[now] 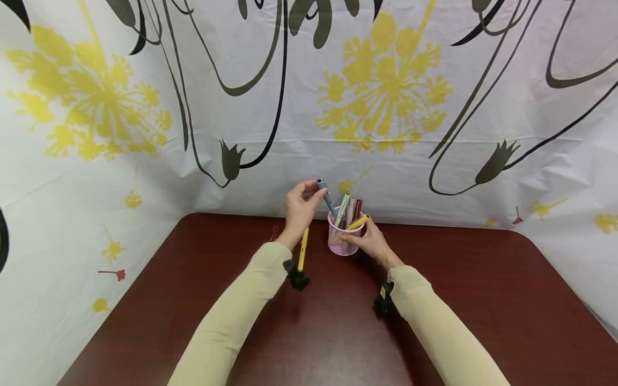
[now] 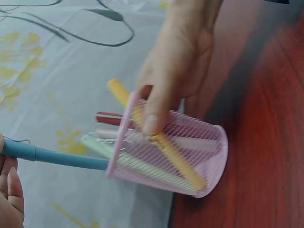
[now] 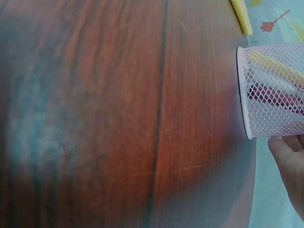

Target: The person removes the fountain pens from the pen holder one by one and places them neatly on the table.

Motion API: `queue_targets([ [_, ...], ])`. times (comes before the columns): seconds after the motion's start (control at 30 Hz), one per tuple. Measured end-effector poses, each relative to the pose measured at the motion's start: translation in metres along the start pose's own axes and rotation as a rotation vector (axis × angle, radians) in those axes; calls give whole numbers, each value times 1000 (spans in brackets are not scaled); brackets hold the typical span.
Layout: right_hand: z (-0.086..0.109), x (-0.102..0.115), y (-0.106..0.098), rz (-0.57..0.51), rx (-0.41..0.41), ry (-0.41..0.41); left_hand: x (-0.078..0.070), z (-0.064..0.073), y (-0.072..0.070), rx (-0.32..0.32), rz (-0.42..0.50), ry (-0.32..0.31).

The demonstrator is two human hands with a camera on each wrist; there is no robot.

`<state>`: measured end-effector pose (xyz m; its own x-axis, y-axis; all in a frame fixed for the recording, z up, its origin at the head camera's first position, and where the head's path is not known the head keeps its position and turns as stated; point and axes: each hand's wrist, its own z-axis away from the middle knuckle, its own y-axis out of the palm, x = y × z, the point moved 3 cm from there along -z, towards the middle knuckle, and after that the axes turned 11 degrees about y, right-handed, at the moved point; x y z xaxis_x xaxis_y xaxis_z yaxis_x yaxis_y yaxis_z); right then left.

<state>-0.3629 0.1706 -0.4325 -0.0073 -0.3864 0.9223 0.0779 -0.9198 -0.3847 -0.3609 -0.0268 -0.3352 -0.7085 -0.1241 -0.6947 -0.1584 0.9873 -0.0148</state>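
My left hand [image 1: 300,206] pinches a blue pen [image 1: 325,197] near its upper end. The pen slants down, with its lower end at the rim of a pink mesh pen cup [image 2: 217,164]. Around the cup's side my right hand [image 1: 374,244] is curled, the thumb lying across the mesh in the left wrist view. Inside the cup stand a light green pen [image 1: 342,210], a yellow pen [image 2: 178,161], a whitish pen [image 2: 197,143] and a dark red pen [image 2: 108,118]. Only part of the right hand and cup shows in the right wrist view.
A yellow pen [image 1: 303,251] lies on the dark red wooden table [image 1: 333,321] beside my left wrist. Past that wrist a red pen [image 1: 274,232] is partly hidden. A white patterned sheet [image 1: 299,128] rises behind the table's far edge.
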Motion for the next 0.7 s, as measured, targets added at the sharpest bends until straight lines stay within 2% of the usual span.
queue_targets([
  [0.17, 0, -1, 2, -2, -7, -3, -6, -5, -20, -66, 80, -42],
  [0.4, 0, -1, 3, -15, -2, 0, -38, -9, -52, -97, 32, -56],
  [0.63, 4, 6, 0, -4, 12, 11, 1, -14, -84, -160, -49, -20],
  [0.7, 1, 3, -1, 5, 4, 3, 5, -13, -94, -157, -89, -33],
])
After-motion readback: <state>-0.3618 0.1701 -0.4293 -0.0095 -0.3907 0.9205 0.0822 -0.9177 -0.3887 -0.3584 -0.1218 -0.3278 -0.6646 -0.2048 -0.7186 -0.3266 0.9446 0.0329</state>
